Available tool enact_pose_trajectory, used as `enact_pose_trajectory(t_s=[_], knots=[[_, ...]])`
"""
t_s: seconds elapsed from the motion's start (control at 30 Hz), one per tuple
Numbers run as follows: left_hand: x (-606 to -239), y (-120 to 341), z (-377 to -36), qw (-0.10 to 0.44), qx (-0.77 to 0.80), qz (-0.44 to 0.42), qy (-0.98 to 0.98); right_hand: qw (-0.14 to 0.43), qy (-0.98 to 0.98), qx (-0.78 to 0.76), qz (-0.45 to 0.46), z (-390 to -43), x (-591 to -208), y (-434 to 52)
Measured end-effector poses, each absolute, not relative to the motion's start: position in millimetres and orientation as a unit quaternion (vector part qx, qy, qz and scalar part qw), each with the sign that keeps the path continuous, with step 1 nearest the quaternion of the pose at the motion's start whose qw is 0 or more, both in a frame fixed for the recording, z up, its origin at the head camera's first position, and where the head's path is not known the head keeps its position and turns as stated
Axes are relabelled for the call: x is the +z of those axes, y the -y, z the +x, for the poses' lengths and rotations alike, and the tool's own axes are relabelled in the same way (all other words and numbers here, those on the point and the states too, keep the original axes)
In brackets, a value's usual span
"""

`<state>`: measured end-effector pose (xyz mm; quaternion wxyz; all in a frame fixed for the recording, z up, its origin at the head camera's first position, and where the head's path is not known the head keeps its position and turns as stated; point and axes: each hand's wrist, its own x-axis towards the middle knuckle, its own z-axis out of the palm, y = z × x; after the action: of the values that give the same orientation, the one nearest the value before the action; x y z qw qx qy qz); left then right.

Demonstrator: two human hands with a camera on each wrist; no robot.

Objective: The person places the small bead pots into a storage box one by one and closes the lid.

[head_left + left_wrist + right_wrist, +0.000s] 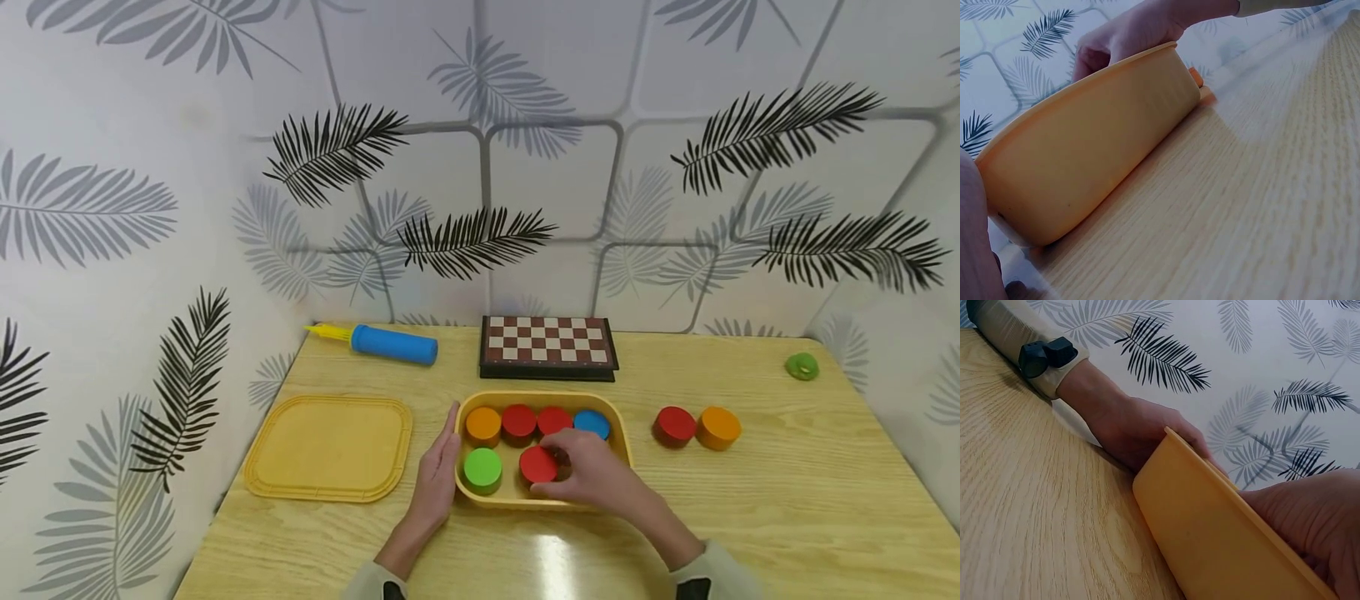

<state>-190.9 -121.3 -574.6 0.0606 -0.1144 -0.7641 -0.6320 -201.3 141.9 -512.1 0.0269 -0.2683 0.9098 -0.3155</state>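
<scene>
A yellow plastic container (517, 502) holds several thick round discs. Along its back row are an orange disc (483, 425), a red disc (518, 422), another red disc (555, 420) and a blue disc (592, 423). In front sits a green disc (482, 469). My right hand (592, 471) reaches over the near rim and pinches a red disc (537, 465) between thumb and fingers, inside the container. Flat against the container's left side rests my left hand (437, 475), fingers straight. The wrist views show the container's outer wall (1085, 150); its contents are hidden there.
A matching yellow lid (330, 450) lies to the left. Behind are a blue and yellow hand pump (393, 344) and a checkered board (547, 342). On the right sit a red disc (674, 427), an orange disc (718, 427) and a small green object (802, 366).
</scene>
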Motion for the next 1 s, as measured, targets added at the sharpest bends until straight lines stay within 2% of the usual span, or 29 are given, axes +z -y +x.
enact_pose_trajectory(t_s=[0.3, 0.53, 0.63, 0.87, 1.0], knots=[[-573.0, 119.7, -192.6, 0.050, -0.633, -0.118, 0.763, 0.057, -0.909, -0.304, -0.279, -207.6, -510.2, -123.7], [-573.9, 119.9, -192.5, 0.053, -0.627, -0.119, 0.768, 0.058, -0.900, -0.339, -0.267, -204.3, -506.2, -122.7], [-573.8, 119.6, -192.5, 0.058, -0.628, -0.120, 0.767, 0.019, -0.893, -0.367, -0.260, -200.6, -500.1, -130.6], [-574.5, 120.8, -191.7, 0.063, -0.623, -0.125, 0.769, -0.157, -0.874, -0.394, -0.238, -197.3, -491.1, -170.0], [-574.3, 121.5, -191.1, 0.061, -0.621, -0.120, 0.772, -0.221, -0.870, -0.397, -0.189, -197.2, -494.0, -198.2]])
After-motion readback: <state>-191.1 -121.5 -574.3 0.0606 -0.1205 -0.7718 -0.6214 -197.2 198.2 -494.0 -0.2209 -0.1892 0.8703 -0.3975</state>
